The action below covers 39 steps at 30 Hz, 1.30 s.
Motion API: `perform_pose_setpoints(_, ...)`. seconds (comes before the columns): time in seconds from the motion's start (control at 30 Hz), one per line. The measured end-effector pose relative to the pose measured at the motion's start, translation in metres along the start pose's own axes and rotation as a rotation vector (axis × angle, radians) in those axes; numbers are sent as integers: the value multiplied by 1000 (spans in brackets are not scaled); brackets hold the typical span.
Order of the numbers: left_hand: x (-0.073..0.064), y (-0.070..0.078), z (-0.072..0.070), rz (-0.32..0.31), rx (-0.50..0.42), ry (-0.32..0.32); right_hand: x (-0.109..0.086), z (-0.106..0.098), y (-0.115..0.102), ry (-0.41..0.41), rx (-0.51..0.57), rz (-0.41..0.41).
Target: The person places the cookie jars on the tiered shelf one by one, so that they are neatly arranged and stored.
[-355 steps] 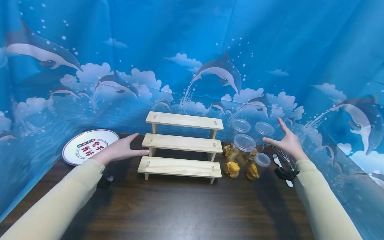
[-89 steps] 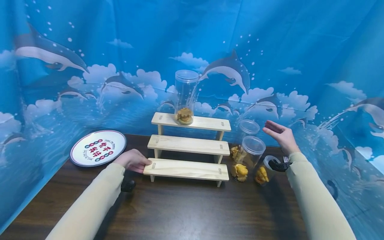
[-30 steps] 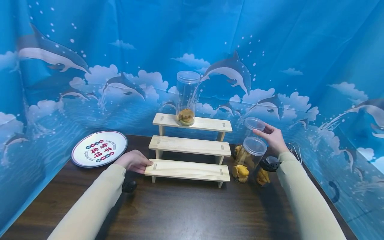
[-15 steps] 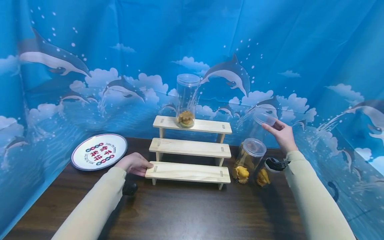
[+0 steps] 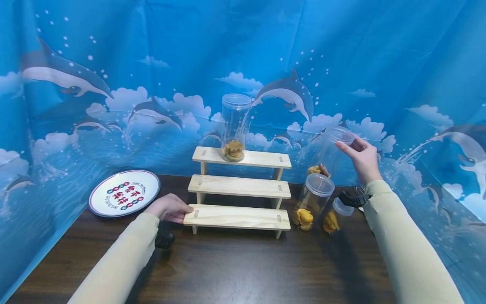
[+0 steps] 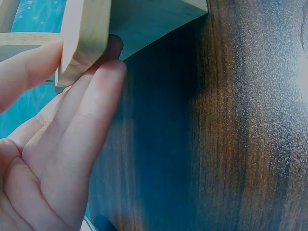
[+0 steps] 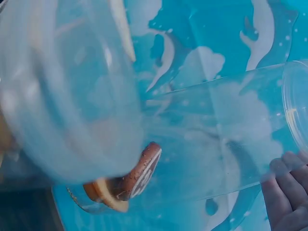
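My left hand pinches the left end of the lowest board of a three-step wooden rack. In the left wrist view, the thumb is on the board and the fingers are beneath it. At the right, my right hand grips a tall clear jar near its lid, raised and tilted behind the other jars. Brown and tan snack pieces lie at its bottom in the right wrist view. A similar jar stands upright on the rack's top board.
Right of the rack stand a clear jar with yellow pieces and a smaller lidded jar. A whisk shows partly behind the right wrist. A round printed plate sits at the back left, before a blue dolphin curtain.
One jar has moved from the right group to the top board. My left hand has taken hold of the rack. My right hand has gripped another jar and lifted it up and rightward.
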<state>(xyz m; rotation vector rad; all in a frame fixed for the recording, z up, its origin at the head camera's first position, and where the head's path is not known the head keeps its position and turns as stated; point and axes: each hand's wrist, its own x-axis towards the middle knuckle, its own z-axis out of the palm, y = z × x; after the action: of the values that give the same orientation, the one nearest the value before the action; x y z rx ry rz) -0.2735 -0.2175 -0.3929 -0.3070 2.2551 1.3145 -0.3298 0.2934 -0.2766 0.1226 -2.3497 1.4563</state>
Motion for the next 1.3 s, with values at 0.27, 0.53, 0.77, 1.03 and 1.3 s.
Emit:
perform_pose_setpoints(0.27,-1,-1,0,6,1,3,2,4,-25,18,33,-38)
perform_pose_setpoints(0.53,-1,2,1,13,-2,-1,3,13,-43,58,65,-84)
perform_pose_setpoints(0.77,-1,0,2,18,-20,1,7,29,-60,51,102,-92)
perform_pose_setpoints(1.03,0,-4,1,31,-38,-3,8,50,-72,11,182,-144)
perform_pose_setpoints(1.3,-2,-2,1,32,-34,-3,13,72,-85,2,231,-180)
